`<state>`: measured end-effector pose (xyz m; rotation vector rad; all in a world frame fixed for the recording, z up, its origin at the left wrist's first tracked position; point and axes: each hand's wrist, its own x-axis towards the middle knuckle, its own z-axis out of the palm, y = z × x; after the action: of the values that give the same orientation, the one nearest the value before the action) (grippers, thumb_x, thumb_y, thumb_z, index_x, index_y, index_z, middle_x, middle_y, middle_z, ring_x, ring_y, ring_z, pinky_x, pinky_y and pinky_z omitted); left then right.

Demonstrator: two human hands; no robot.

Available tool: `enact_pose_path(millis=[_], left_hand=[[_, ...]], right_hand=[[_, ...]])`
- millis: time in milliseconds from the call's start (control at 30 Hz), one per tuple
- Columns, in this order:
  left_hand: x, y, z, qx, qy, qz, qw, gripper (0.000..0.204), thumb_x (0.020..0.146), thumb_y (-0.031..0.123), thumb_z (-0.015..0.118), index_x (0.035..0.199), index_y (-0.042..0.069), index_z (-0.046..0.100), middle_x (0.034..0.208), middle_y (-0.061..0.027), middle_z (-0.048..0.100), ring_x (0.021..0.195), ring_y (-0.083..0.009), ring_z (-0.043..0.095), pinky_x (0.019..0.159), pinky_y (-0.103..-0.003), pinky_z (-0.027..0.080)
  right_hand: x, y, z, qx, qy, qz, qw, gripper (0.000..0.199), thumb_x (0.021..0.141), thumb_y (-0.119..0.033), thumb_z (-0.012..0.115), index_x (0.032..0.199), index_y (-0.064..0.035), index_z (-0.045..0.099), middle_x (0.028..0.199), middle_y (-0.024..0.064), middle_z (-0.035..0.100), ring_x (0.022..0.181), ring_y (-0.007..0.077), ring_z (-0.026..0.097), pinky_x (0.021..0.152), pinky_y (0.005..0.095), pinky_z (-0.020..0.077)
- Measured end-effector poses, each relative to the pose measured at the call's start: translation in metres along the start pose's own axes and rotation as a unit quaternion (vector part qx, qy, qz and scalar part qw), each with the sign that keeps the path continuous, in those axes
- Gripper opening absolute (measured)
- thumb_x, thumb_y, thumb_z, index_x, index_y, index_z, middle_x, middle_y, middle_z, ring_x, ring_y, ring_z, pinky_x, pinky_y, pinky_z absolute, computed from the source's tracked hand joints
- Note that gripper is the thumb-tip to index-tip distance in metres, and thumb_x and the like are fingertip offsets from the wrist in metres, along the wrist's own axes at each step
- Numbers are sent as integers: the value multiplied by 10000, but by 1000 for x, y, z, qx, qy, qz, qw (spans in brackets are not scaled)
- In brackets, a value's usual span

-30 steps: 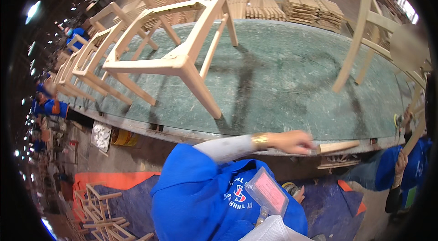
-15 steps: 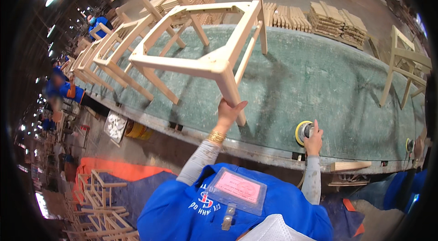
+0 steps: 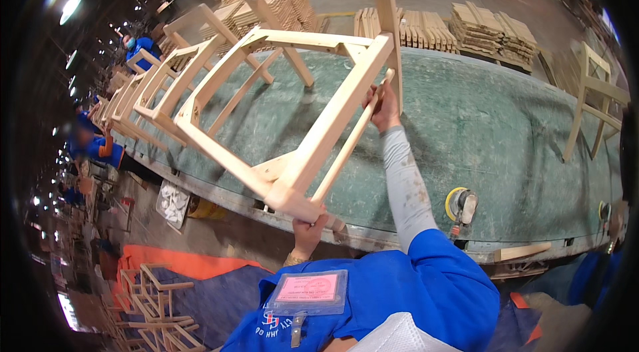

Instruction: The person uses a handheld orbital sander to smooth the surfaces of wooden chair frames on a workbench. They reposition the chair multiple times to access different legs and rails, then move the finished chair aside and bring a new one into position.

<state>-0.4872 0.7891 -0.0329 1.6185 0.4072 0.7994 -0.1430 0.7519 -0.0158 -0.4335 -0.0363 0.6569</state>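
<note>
A bare wooden chair frame (image 3: 338,114) without a seat stands tilted over the green-topped table, its front corner toward me. My left hand (image 3: 309,235) grips the near front leg just below that corner, at the table's edge. With my arm stretched forward, my right hand (image 3: 384,111) is closed round the thin side stretcher (image 3: 346,149), close to the back leg. A round sander (image 3: 461,205) with a yellow rim lies on the table to the right, untouched by either hand.
More chair frames (image 3: 156,95) stand in a row on the left, and another chair (image 3: 592,95) is at the far right. A wooden piece (image 3: 522,251) lies along the near edge. Stacked wood (image 3: 492,32) sits beyond the table. Other people (image 3: 93,142) are at the left.
My right hand has let go of the sander and taken hold of the stretcher. The chair frame has turned and its front corner has come nearer me, with my left hand still on the leg.
</note>
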Motion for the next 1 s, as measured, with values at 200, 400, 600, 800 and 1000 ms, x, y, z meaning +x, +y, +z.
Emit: enact_pose_path(millis=[200, 400, 600, 800, 1000], left_hand=[[-10, 31, -60, -111, 225, 54, 967, 478, 825, 195, 645, 1173, -3, 385, 799, -118, 537, 657, -217, 576, 584, -332, 503], [108, 126, -145, -76, 108, -11, 991, 400, 895, 434, 543, 1074, 83, 476, 747, -72, 548, 575, -172, 550, 483, -292, 470], [213, 152, -144, -3, 44, -30, 999, 486, 902, 534, 480, 937, 51, 525, 617, -64, 527, 485, -160, 538, 424, -274, 451], [252, 157, -141, -7, 50, -56, 997, 562, 847, 611, 512, 863, 49, 526, 592, -57, 523, 456, -145, 538, 406, -263, 457], [268, 160, -128, 6, 40, -52, 998, 597, 807, 641, 547, 794, 45, 531, 569, -61, 527, 446, -132, 537, 405, -255, 464]], right_hand=[[-91, 18, 59, 59, -40, -1, 997, 226, 959, -279, 467, 969, -54, 460, 801, 90, 550, 714, 247, 579, 703, 415, 530], [-145, -5, 132, -25, -159, -111, 981, 173, 968, -210, 450, 967, -42, 488, 1006, 169, 633, 962, 279, 630, 816, 374, 541], [-147, -26, 134, -324, -172, -199, 909, 275, 926, -143, 522, 1161, 0, 507, 1122, 155, 578, 973, 194, 603, 828, 320, 517], [-276, -93, 70, -455, -201, -233, 835, 243, 858, -31, 571, 1098, -19, 609, 998, 105, 650, 847, 160, 652, 727, 258, 512], [-294, -146, -124, -637, 335, -331, 610, 377, 830, -130, 620, 1181, -17, 543, 1084, 166, 592, 997, 274, 575, 814, 357, 468]])
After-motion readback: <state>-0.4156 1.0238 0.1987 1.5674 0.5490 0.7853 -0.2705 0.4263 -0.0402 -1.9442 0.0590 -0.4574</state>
